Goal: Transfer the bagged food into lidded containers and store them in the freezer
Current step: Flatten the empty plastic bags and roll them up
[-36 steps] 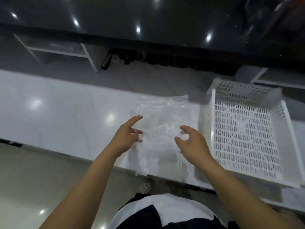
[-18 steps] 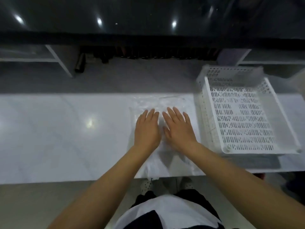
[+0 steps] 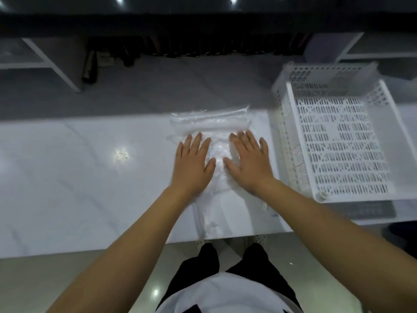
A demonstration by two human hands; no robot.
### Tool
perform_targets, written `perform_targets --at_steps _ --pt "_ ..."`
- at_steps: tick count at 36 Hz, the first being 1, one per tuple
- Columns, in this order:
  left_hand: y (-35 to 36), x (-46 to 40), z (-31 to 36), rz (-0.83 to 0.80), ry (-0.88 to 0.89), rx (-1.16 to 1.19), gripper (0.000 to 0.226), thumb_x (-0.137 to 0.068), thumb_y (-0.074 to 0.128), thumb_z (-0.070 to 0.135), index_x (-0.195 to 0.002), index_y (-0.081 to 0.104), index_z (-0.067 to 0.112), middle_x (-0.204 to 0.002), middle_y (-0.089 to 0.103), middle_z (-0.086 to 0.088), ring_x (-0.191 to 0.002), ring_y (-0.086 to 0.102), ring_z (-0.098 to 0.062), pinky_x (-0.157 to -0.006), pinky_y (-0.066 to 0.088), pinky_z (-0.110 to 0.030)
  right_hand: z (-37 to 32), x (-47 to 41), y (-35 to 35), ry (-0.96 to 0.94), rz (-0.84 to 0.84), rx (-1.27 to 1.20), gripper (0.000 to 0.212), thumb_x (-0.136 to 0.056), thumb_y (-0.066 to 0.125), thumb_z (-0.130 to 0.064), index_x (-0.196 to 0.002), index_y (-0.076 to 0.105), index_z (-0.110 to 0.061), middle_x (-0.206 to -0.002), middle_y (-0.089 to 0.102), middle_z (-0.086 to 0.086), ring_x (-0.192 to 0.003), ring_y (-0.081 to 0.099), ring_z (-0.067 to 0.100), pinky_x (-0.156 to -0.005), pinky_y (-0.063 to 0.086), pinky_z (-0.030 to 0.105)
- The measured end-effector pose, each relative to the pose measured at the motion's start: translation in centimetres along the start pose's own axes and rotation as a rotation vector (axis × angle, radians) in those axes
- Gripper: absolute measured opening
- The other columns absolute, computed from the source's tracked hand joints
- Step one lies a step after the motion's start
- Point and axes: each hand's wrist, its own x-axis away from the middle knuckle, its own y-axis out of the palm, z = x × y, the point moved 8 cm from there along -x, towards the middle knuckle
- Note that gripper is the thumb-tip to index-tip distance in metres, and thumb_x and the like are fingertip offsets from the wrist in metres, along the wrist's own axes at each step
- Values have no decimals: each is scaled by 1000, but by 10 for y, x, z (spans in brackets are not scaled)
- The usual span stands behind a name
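The clear plastic bag lies flat on the white counter, its far end bunched into a roll and its near end reaching toward the counter's front edge. I see my left hand and my right hand both pressed palm-down on the bag, fingers straight and spread, side by side with the thumbs near each other; neither grips anything. A white perforated basket sits on the counter just right of the bag.
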Motion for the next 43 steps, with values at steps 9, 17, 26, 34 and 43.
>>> perform_targets --at_steps 9,17,26,34,43 --pt "-44 -9 13 249 -51 92 51 -106 43 20 -156 33 15 -166 22 -7 -155 12 -27 -126 6 -38 -53 -5 -43 -293 288 -91 47 -102 42 -25 -147 48 -14 -157 42 10 -148 33 30 -122 19 51" --pt "-15 -55 2 88 -160 -56 62 -107 18 45 -162 3 20 -170 -2 -4 -156 -7 -26 -126 -5 -45 -14 -73 -14 -80 6 220 69 -98 -2 -62 -160 -2 -32 -170 -6 0 -155 -12 23 -122 -10 54" --pt "1 -56 -10 43 -159 -170 77 -98 0 65 -162 1 22 -170 -4 -2 -156 -10 -24 -125 -5 -47 8 -81 1 -62 -30 169 74 -94 4 -72 -159 -7 -38 -169 -9 -5 -155 -13 21 -122 -9 55" --pt "2 -33 -18 45 -68 -213 72 -99 7 67 -161 0 32 -170 -2 -4 -156 -9 -26 -125 -3 -48 9 -81 -3 -28 8 163 61 -101 6 -60 -159 -2 -41 -170 1 -1 -155 -7 27 -123 -3 56" --pt "-2 -9 -26 -22 -94 -226 75 -99 10 68 -160 -10 30 -168 -17 -4 -154 -19 -24 -123 -15 -46 5 -72 -10 11 -39 118 65 -103 16 -59 -157 -14 -41 -169 -14 1 -154 -17 27 -121 -6 61"
